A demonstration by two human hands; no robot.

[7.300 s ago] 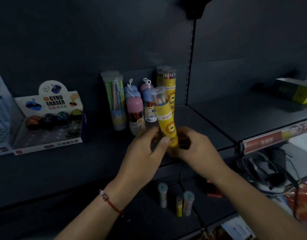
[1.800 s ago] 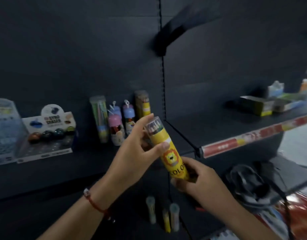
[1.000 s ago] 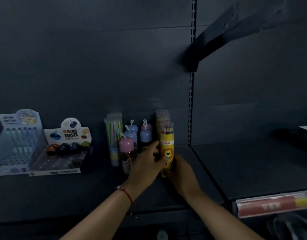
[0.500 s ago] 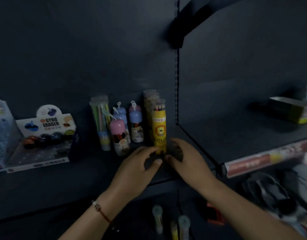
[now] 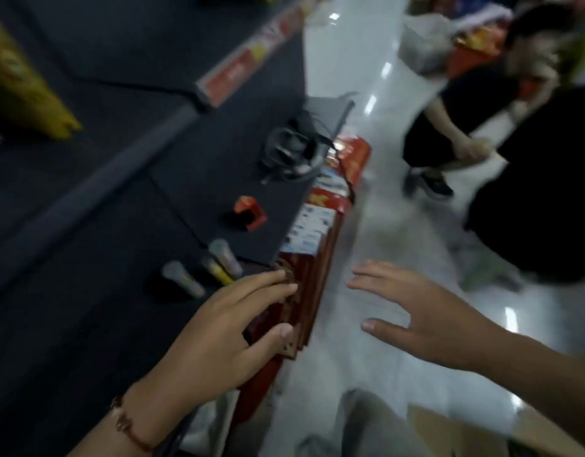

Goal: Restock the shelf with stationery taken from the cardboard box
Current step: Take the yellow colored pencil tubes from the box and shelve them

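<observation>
Whole frame motion-blurred: yellow tube cut by left edge, cardboard box cut by bottom edge, shelf label text unreadable.

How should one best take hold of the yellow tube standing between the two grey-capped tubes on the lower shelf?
Pinch the yellow tube near its top end, coming from above. It seems to stand upright, closely flanked by two grey-capped tubes, so its sides are hard to reach. The picture is blurred, so this is tentative. Both hands are free.

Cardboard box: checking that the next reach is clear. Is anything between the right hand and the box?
Nothing visible. The right hand hangs open over bare shiny floor, and the cardboard box shows at the bottom edge below it, mostly cut off. The frame is blurred.
</observation>
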